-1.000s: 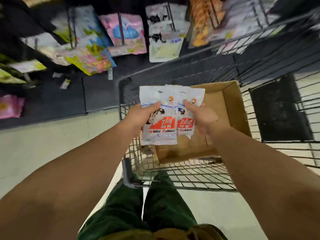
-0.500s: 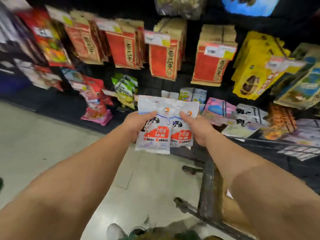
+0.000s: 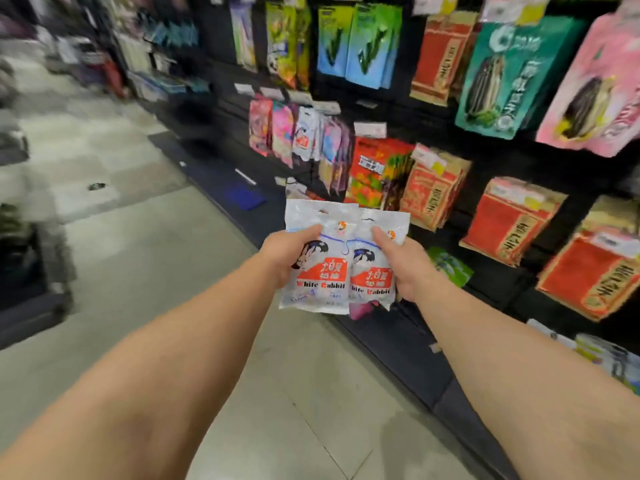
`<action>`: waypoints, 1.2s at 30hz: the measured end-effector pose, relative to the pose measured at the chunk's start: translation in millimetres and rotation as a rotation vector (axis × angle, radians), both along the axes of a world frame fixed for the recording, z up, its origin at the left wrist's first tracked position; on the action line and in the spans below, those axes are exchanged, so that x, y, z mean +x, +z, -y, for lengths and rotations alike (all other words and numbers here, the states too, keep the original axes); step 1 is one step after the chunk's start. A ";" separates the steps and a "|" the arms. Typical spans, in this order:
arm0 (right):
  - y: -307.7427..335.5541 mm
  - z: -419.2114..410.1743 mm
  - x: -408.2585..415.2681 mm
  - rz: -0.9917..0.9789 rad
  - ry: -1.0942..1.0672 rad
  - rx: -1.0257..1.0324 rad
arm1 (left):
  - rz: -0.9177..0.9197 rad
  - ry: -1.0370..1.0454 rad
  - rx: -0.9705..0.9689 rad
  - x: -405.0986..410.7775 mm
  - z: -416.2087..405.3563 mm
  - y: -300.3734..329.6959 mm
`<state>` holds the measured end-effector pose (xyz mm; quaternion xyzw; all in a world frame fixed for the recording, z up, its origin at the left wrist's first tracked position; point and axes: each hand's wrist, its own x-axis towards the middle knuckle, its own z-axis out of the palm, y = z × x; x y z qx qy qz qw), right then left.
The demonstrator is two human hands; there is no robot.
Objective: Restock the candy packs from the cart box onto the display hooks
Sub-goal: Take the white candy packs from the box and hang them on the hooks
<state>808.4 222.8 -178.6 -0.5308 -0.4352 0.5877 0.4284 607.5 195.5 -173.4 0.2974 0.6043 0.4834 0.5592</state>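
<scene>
Display wall [image 3: 433, 109] now fills right where cart was; my left hand [image 3: 289, 251] and right hand [image 3: 403, 268] both clamp candy packs [image 3: 332, 268], matching hook comes next.

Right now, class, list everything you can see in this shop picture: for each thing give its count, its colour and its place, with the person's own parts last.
White Rabbit candy packs: at least two, white with red labels, overlapped at centre, held in front of the display.
Red-and-tan packs: several rows, hanging on the right.
Blue-and-green packs: two showing, top centre.
Teal seed pack: one showing, upper right.
Pink seed pack: one showing, far upper right.
Pink and white small packs: a hanging cluster, centre.
Floor: grey tiles, left and bottom.
Left hand: grips the packs' left side.
Right hand: grips their right side.
</scene>
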 end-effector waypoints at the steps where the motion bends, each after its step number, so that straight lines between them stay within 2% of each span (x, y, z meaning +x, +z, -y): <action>1: 3.7 -9.2 -15.5 0.000 0.020 0.010 | 0.011 0.026 0.008 -14.5 -4.5 2.7; 7: 11.2 -79.9 -92.9 -0.002 0.086 0.067 | 0.027 0.155 0.059 -85.0 -53.8 10.5; 13: -6.6 -178.2 -152.3 -0.003 0.105 0.100 | 0.030 0.222 0.058 -137.2 -138.6 -4.9; 17: -10.0 -247.0 -187.0 0.001 0.121 0.043 | 0.025 0.252 0.001 -174.1 -200.0 -2.5; 22: -3.6 -317.9 -211.2 -0.020 0.093 0.018 | -0.004 0.278 0.032 -203.6 -277.4 -1.4; 29: -12.2 -388.0 -210.7 -0.018 -0.047 -0.012 | 0.067 0.195 0.042 -210.6 -371.5 -9.8; 36: -15.6 -445.8 -214.8 0.031 -0.301 0.044 | 0.102 0.004 0.011 -214.2 -476.5 -24.5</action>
